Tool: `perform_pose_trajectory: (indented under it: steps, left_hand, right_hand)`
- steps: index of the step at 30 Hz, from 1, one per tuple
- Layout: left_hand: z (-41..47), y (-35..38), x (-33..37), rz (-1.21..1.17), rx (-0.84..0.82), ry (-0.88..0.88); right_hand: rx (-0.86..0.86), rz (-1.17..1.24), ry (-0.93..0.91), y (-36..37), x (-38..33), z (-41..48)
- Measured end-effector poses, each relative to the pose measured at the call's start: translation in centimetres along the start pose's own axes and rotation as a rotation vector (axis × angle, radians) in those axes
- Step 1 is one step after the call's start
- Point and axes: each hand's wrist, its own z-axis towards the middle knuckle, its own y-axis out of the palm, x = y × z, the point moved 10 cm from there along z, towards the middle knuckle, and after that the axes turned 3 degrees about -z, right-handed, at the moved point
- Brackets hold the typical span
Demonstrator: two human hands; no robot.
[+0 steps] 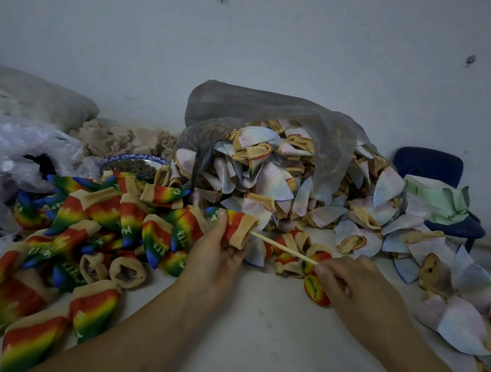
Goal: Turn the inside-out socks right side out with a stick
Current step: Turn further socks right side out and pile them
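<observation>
White tabletop (256, 333) is being covered by rainbow socks (104, 213) at left and pale inside-out socks (268, 184) spilling from a grey bag (259, 107). One rainbow sock (236, 224) is being gripped in the curled left hand (218, 260), while the stick (283, 249) at its cuff is being pinched by the right hand (359, 286).

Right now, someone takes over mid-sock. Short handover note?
Left hand grips a rainbow sock, print side out.
Right hand holds the stick; its tip sits in that sock's tan cuff.
Done: turned pile of rainbow socks on the table, to the left.
Left: many inside-out socks spilling from the grey bag and spread to the right.
Next, probably: pull the stick out, drop this sock on the left pile, take a pale one.
</observation>
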Motion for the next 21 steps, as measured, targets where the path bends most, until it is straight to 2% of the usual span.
perform_pose_trajectory:
  steps: [6, 9, 12, 17, 21]
  left_hand:
    - [-0.4, 0.7, -0.5, 0.45, -0.039, 0.111]
    - [-1.0, 1.8, -0.7, 0.647, -0.117, 0.151]
    - [-1.2, 2.7, -1.2, 0.756, -0.191, 0.162]
    - [-1.7, 3.4, -0.6, 0.971, -0.211, 0.264]
    - [-2.6, 3.4, -0.4, 0.939, -0.149, 0.347]
  right_hand:
    - [0.043, -0.026, -0.039, 0.0, -0.9, -0.1]
    - [0.036, -0.006, -0.043, 0.3, -1.4, -0.2]
    - [0.018, 0.017, -0.071, 0.5, -2.2, -0.4]
    - [0.005, -0.064, -0.059, 0.1, -2.4, -0.4]
    - [0.074, -0.072, 0.042, -0.8, -2.3, -0.4]
